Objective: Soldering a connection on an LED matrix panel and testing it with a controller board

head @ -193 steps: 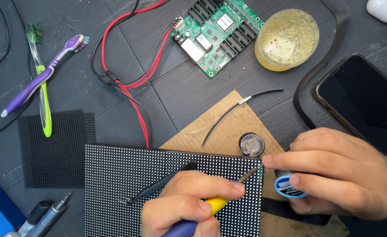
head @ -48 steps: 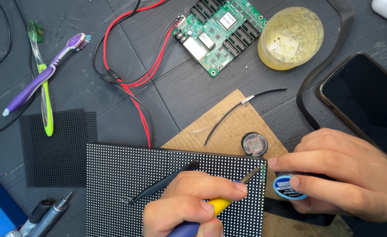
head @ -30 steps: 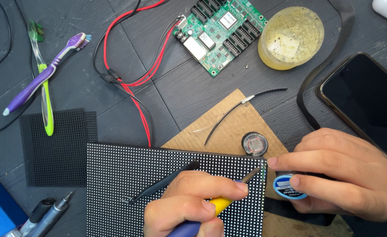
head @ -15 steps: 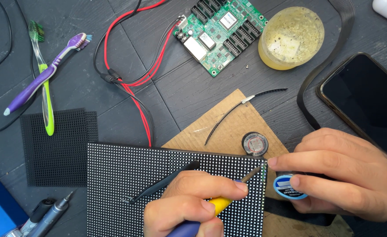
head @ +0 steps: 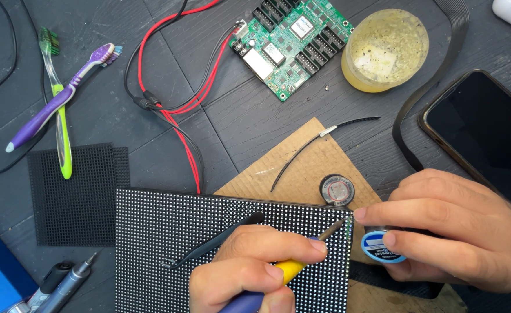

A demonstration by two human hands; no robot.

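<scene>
The left hand point(head: 249, 272) is gripping a soldering iron point(head: 293, 266) by its yellow-and-blue handle, fingers wrapped closed around it, and is holding the tip at the upper right corner of the black LED matrix panel point(head: 180, 232). Black tweezers point(head: 212, 246) are lying across the panel just beside that hand. The right hand point(head: 446, 232) is pinching a small blue solder-wick spool point(head: 383, 246) between thumb and fingers, with the forefinger stretching toward the iron's tip at the panel's edge. Compared with a few seconds ago, the iron's tip is sitting slightly further right, closer to the forefinger, and over the last second both hands are staying almost motionless, which suggests that heat is being applied to one spot on the panel's right edge.

Behind them, a round tin point(head: 336, 190) is resting on a cardboard sheet point(head: 302, 168). To the left, a smaller black mesh panel point(head: 75, 191) is lying flat. Farther off are a green circuit board point(head: 293, 43) with red and black wires point(head: 174, 104), a yellowish flux jar point(head: 386, 49), two toothbrushes point(head: 58, 110) and a dark phone point(head: 481, 130).
</scene>
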